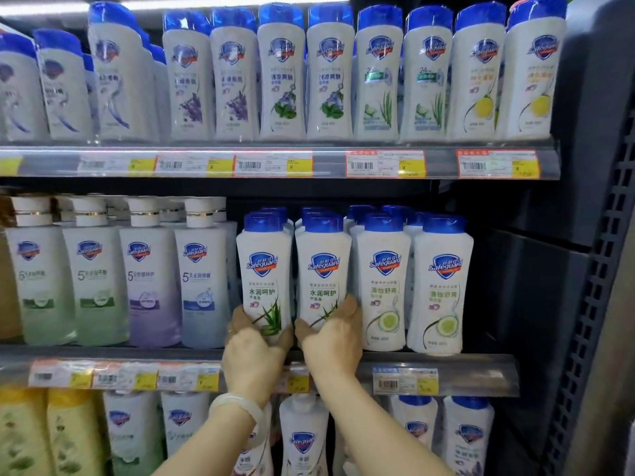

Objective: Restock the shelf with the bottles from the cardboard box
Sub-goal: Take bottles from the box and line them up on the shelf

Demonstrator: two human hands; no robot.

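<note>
Now | left grip [254,341] clamps aloe bottle [264,269] | right grip [331,333] clamps neighbouring bottle [323,269] | middle shelf [446,367]

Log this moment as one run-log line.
stage: placing | left hand: grips aloe bottle | right hand: grips second aloe bottle | both upright on middle shelf

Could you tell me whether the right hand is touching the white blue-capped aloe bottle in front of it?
Touching: the head view shows the right hand with fingers curled round the base of the white blue-capped aloe bottle.
</note>
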